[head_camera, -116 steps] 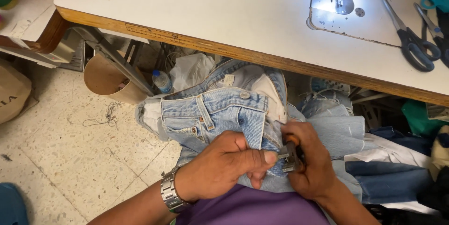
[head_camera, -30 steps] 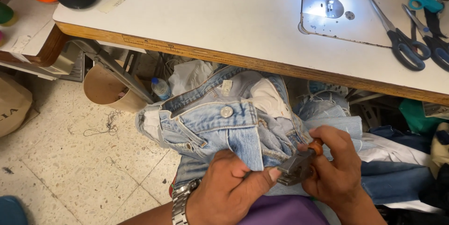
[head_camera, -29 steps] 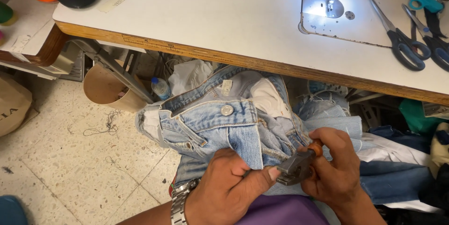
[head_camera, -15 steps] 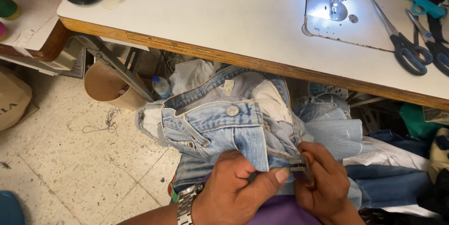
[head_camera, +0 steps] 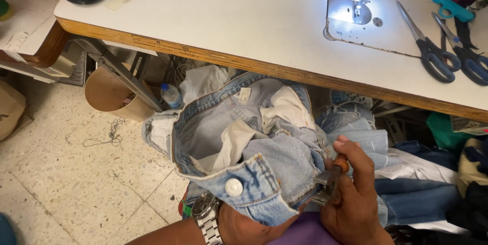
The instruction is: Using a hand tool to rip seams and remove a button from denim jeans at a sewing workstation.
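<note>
Below the desk front edge, light-blue denim jeans lie bunched in the lap, waistband turned outward and metal button facing up. Left hand, mostly hidden under the waistband, grips the fabric from beneath; right hand is closed around small metal pliers biting the denim edge. Judged step: working hardware at the fly; next needs steady pull, fabric taut.

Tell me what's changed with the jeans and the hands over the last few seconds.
The jeans have been turned so the waistband gapes open toward the camera, showing the white pocket lining; the metal button now sits low by the left hand, which has gone under the denim. The right hand still grips the small metal tool. Scissors unmoved.
</note>
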